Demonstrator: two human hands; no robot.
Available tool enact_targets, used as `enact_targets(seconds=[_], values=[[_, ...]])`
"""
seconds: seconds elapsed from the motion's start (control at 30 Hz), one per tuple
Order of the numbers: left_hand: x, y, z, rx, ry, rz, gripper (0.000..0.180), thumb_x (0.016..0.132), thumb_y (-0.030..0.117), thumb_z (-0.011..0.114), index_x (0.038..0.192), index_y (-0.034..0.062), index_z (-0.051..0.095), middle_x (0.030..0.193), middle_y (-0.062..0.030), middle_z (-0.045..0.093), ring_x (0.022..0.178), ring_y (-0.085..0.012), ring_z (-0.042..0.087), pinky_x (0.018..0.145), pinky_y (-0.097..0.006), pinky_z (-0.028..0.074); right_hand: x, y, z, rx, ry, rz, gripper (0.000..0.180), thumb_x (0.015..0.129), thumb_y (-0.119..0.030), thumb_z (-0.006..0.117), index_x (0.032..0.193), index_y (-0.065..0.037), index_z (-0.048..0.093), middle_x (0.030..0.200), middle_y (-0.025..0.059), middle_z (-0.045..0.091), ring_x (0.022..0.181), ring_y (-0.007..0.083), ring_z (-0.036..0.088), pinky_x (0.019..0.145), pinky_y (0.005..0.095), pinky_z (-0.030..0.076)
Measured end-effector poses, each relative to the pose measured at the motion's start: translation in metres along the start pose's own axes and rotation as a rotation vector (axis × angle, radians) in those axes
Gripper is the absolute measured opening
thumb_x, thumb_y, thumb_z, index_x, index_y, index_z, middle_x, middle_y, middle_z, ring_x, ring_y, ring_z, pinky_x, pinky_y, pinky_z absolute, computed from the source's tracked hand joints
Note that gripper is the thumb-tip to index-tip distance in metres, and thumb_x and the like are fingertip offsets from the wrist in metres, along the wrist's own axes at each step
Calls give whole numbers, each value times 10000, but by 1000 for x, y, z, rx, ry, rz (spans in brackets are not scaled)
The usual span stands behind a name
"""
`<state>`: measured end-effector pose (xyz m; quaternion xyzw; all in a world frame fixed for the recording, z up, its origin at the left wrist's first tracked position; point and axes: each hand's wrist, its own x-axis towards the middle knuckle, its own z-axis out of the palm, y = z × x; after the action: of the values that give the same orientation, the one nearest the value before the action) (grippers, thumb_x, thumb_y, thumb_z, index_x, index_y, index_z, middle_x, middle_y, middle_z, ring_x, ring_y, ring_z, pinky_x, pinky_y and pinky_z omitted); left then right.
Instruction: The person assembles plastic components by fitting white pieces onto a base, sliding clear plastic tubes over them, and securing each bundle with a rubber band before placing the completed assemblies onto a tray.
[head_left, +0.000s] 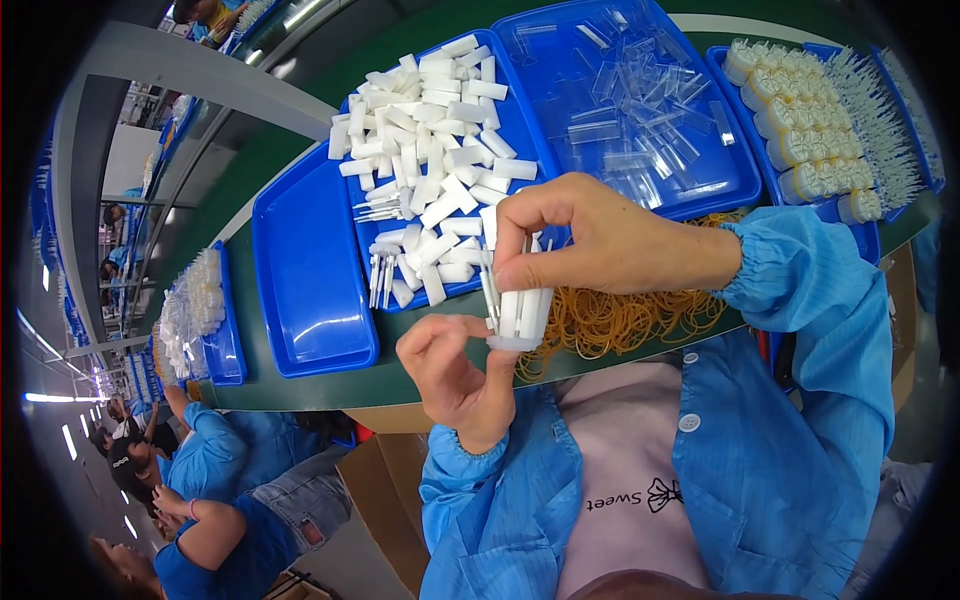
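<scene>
My left hand (462, 382) pinches the pale round base of a small white assembly (522, 318) between thumb and fingers. Several upright white blocks and thin rods rise from that base. Over its top my right hand (600, 238) is closed, thumb and fingertips gripping the upper part; the fingers partly hide what they grip. Just beyond my hands, white foam-like blocks (430, 150) lie heaped in a blue tray (540, 120). A bundle of thin rods on a small base (382, 276) sits at that heap's near left edge.
Left of the heap is another blue tray (318, 362). Clear plastic strips (640, 130) fill part of a blue tray (545, 70) at the back. Tan rubber bands (630, 320) lie beneath my right forearm. White-and-yellow assemblies (800, 125) stand at the right. Other people sit along the left.
</scene>
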<state>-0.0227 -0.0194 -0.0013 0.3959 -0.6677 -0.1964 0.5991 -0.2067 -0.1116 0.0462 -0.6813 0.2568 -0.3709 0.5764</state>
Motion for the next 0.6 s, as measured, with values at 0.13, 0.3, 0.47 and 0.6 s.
enact_targets(seconds=[0.13,0.3,0.47,0.6], values=[[0,-5,-6,-93,-129,-346,278,849,72,653,1092,-15,550,1019,-80,577,883,-136,577,782,-257,468,9,2,-10,-56,-47,14,171,796,-192,664,758,-26,647,705,34,629,670,96,549,651,276,454],[1,-8,-1,-247,-45,-467,203,824,16,673,1012,-19,604,1023,-86,564,865,-132,574,776,-244,477,40,32,-51,-805,77,-58,160,790,-227,668,793,-67,653,785,42,632,807,200,580,776,336,422],[0,-14,-5,-217,12,-438,228,821,8,675,1033,-20,597,1044,-83,548,882,-128,559,785,-246,473,49,74,-42,-1427,18,-112,146,757,-210,681,801,-74,648,836,62,611,925,246,550,860,411,376],[1,-16,-9,-202,18,-447,236,816,0,677,1042,-17,613,1040,-85,552,912,-137,546,798,-250,462,47,74,-46,-1396,104,-233,155,771,-180,668,868,-61,646,829,76,608,923,240,559,891,411,358]])
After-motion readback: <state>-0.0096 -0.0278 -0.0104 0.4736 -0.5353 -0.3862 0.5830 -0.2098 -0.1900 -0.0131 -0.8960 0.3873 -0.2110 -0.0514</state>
